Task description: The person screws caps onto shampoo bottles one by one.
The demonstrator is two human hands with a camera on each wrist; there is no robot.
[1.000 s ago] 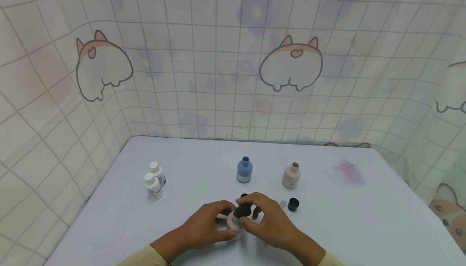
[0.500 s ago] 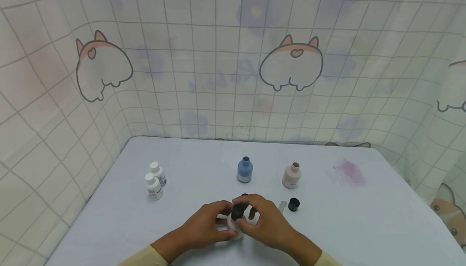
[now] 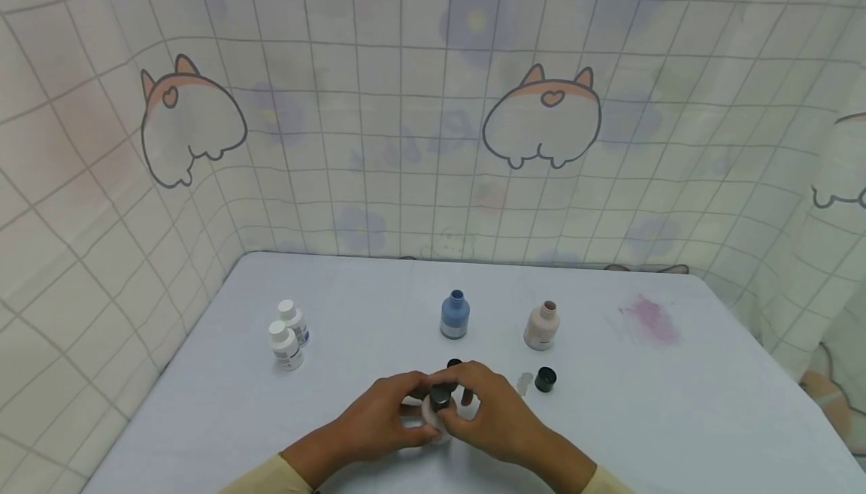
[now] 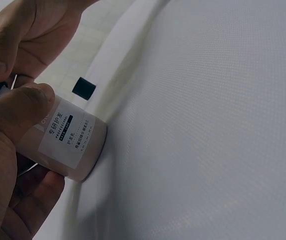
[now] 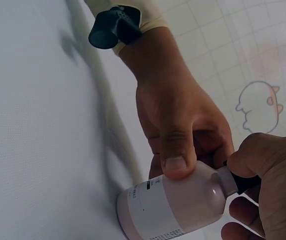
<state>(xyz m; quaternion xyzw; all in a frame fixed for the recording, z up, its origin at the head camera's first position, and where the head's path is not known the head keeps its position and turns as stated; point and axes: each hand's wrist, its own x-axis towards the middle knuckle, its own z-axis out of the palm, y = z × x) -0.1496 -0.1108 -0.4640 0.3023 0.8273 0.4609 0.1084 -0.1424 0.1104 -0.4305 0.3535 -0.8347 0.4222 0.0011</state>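
In the head view my left hand (image 3: 379, 420) holds a pale pink bottle upright on the table, near the front. Its white label shows on the bottle (image 4: 85, 150) in the left wrist view, with the thumb across its shoulder. My right hand (image 3: 497, 415) pinches a black cap (image 3: 440, 397) between thumb and fingers at the bottle's mouth. In the right wrist view the cap (image 5: 244, 183) meets the bottle's neck (image 5: 227, 180). Whether its thread has caught cannot be seen. Just beyond the right fingers another black cap (image 3: 455, 363) is partly hidden.
Behind the hands stand an uncapped blue bottle (image 3: 455, 316) and an uncapped pale pink bottle (image 3: 541, 327). A loose black cap (image 3: 545, 380) lies right of the right hand. Two small white bottles (image 3: 287, 347) stand at left. A pink stain (image 3: 651, 319) marks the table's right side.
The black cap has gone from tilted sideways over the bottle's mouth to upright on it. My right hand has shifted slightly left with it; my left hand keeps its hold.
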